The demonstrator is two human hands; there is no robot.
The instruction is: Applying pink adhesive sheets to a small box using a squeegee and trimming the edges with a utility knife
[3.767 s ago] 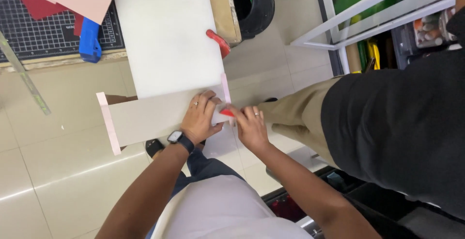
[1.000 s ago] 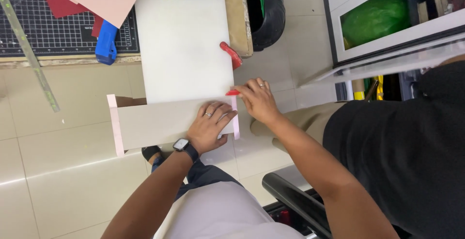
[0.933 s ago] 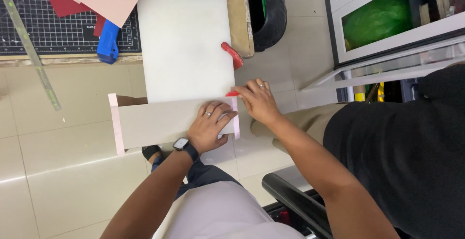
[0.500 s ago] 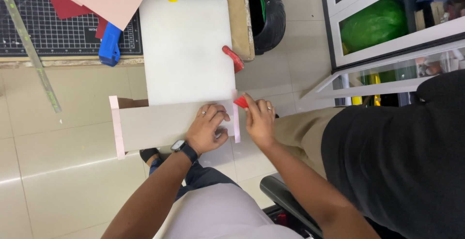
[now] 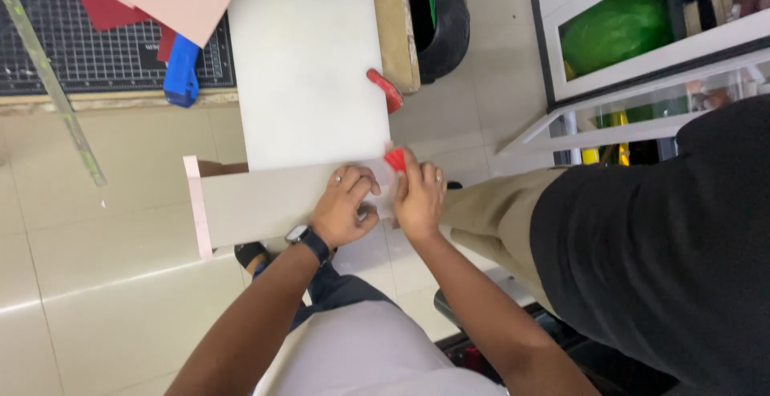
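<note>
Both hands at the right end of a grey board strip, red tool at its edge.

Left hand (image 5: 346, 207) lies flat, pressing the strip (image 5: 265, 202); right hand (image 5: 417, 195) pinches a small red tool (image 5: 395, 158), mostly hidden by fingers. Strip looks light, stiff, creasable: hold flat, near the end. It overhangs the white sheet (image 5: 309, 75) on the surface; the far corner is covered.

Glossy cream floor tiles (image 5: 96, 284), wooden worktable (image 5: 401, 35), white-framed glass cabinet (image 5: 642, 67)
</note>
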